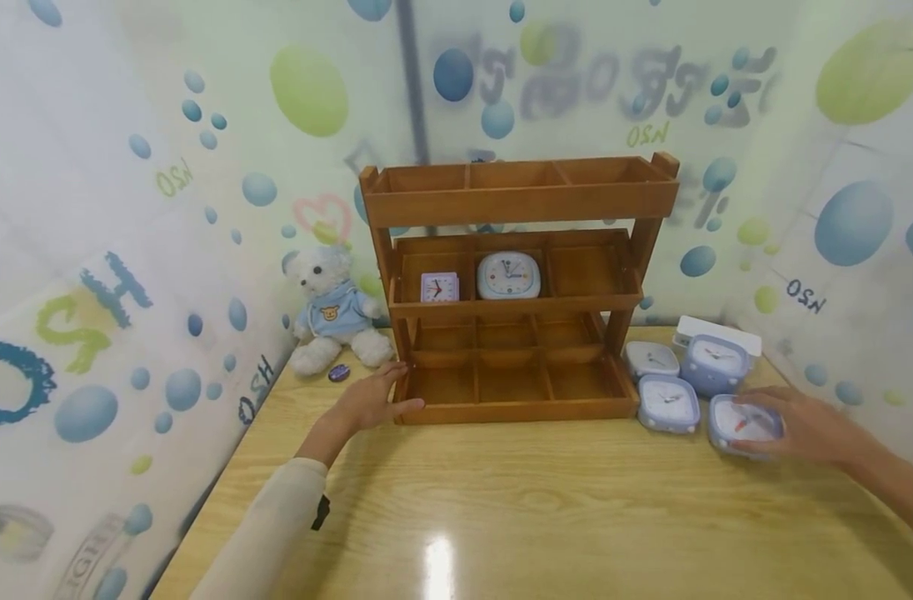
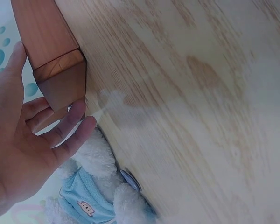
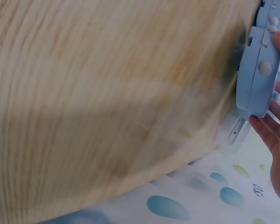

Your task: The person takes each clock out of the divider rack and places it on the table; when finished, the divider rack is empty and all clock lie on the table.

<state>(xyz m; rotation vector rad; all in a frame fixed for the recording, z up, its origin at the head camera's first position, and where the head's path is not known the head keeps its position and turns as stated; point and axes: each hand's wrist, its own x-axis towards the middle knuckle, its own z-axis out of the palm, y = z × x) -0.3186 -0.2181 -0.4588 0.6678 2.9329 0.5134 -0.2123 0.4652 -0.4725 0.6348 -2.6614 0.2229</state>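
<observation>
At the front left corner of a brown wooden tiered shelf, my left hand rests its fingers against the end. The left wrist view has its thumb by the wooden front board and the other fingers loosely bent beside the end. My right hand holds a blue alarm clock by its edges, thumb on the near side and fingers across the far side. In the right wrist view this clock shows its side and a round white foot, close to the table. Its dial is partly covered by my fingers.
Beside the shelf's right end are more alarm clocks, one blue, one upright, one pale, and a white box. The middle tier holds a purple clock and a pale blue clock. A teddy bear sits left.
</observation>
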